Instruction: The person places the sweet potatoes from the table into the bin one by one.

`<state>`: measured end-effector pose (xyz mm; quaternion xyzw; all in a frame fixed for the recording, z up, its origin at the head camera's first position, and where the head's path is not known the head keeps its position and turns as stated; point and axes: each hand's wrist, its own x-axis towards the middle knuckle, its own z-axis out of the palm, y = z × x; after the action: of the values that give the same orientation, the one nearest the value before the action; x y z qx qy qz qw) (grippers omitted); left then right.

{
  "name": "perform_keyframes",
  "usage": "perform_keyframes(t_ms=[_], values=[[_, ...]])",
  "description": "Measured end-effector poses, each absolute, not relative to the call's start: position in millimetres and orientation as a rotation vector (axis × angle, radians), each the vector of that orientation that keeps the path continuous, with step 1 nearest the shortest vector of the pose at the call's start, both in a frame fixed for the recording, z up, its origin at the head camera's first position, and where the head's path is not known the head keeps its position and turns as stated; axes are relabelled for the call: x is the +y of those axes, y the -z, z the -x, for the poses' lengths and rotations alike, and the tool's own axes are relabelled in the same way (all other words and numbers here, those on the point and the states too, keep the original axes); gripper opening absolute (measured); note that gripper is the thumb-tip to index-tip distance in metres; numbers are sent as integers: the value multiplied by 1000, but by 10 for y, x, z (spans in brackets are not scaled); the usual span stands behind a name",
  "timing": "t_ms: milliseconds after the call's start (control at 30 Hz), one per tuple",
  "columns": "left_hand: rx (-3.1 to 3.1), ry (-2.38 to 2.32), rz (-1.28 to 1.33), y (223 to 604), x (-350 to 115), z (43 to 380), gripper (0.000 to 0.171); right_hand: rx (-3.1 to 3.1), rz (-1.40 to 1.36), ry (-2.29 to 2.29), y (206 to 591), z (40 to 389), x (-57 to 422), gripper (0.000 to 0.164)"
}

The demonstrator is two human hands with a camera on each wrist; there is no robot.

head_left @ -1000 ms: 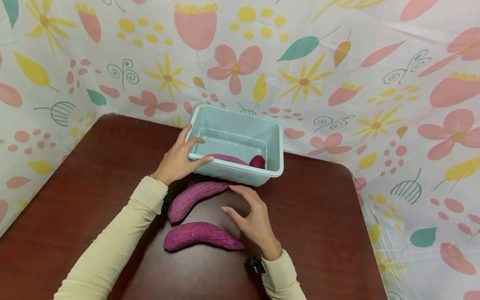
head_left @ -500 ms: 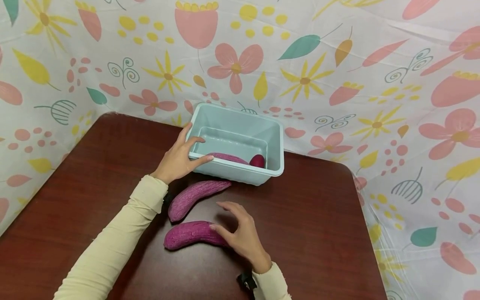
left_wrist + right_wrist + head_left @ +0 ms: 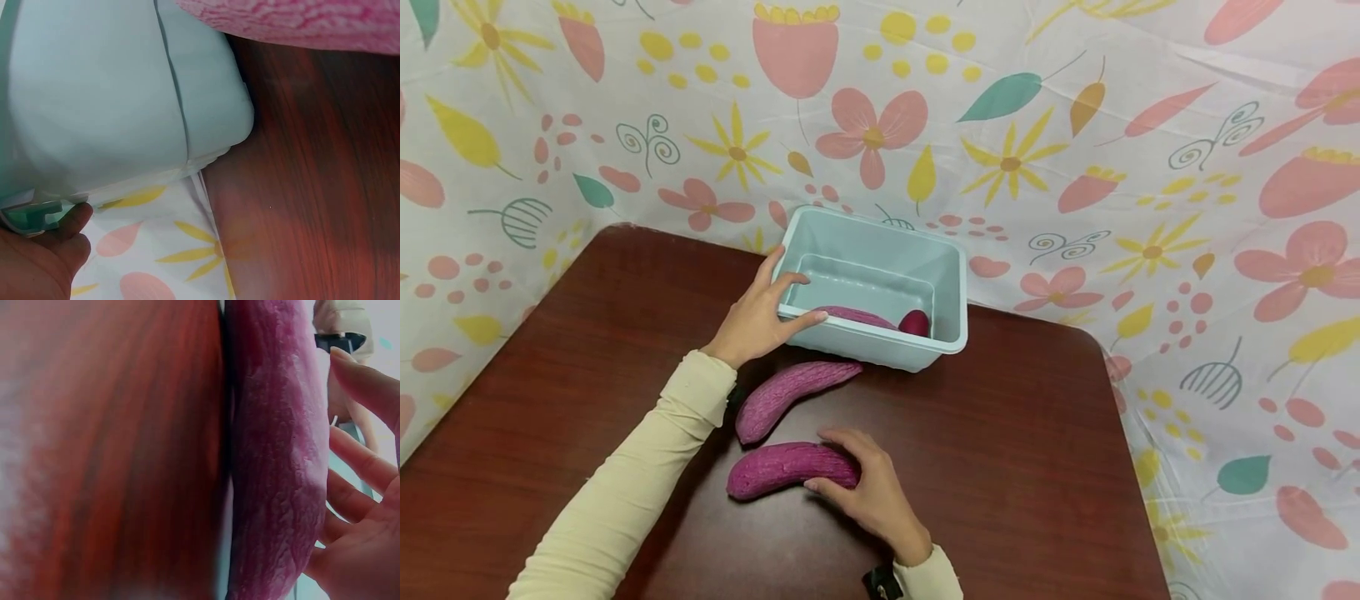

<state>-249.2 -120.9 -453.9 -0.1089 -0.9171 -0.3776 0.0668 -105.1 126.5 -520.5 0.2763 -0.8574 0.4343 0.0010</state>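
My left hand (image 3: 751,321) grips the left front corner of a light blue plastic bin (image 3: 951,300), fingers over the rim. In the left wrist view, fingertips (image 3: 76,219) hook over the bin's edge. My right hand (image 3: 874,492) straddles the right end of the nearer curved purple vegetable (image 3: 775,468), shaped like a long sweet potato. Its thumb is at the front edge, its index finger at the back. The right wrist view shows those fingers (image 3: 356,500) spread beside the vegetable. A second such vegetable (image 3: 786,400) lies between the nearer one and the bin.
Inside the bin are another purple vegetable (image 3: 857,316) and a dark red rounded piece (image 3: 914,323). They lie along its front wall. A dark brown wooden table (image 3: 1037,433) carries everything, backed by a floral cloth (image 3: 1120,192).
My right hand has moved left and toward me, from the tip of the farther vegetable to round the right end of the nearer one. My left hand and the bin have stayed put.
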Motion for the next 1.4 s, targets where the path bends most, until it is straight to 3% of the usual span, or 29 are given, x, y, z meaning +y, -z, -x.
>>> perform_keyframes(t_ms=[1400], values=[[-2720, 1206, 322, 4559, -1199, 2481, 67, -2816, -800, -1308, 5221, 1020, 1242, 53]])
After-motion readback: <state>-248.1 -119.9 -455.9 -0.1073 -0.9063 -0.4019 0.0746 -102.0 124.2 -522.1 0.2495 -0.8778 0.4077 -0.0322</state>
